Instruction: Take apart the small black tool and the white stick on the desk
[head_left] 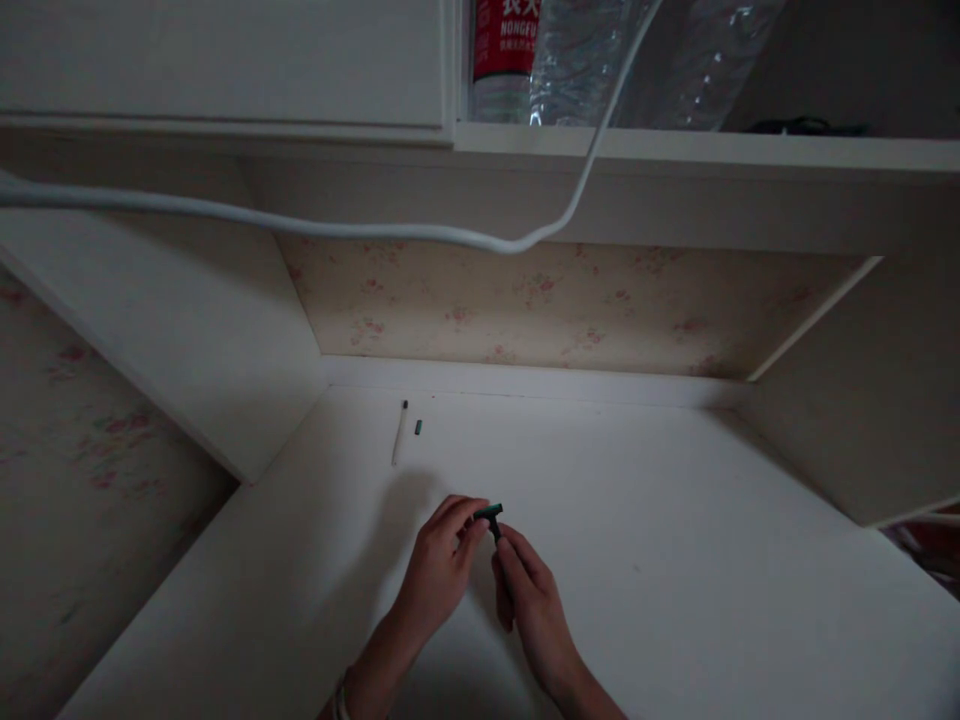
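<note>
Both hands meet over the white desk [675, 560], near its middle front. My left hand [439, 570] pinches one end of a small dark green part [489, 512] with thumb and fingers. My right hand [529, 595] grips a thin dark stem just below that part, fingers curled round it. Farther back on the desk lie a thin white stick with a dark tip [399, 433] and a tiny dark green cap [418, 427] beside it, both apart from my hands.
A white cable [337, 228] hangs across the alcove above the desk. Flowered wallpaper [540, 305] backs the alcove, with white side panels left and right. Clear plastic bottles [592, 60], one red-labelled, stand on the shelf overhead.
</note>
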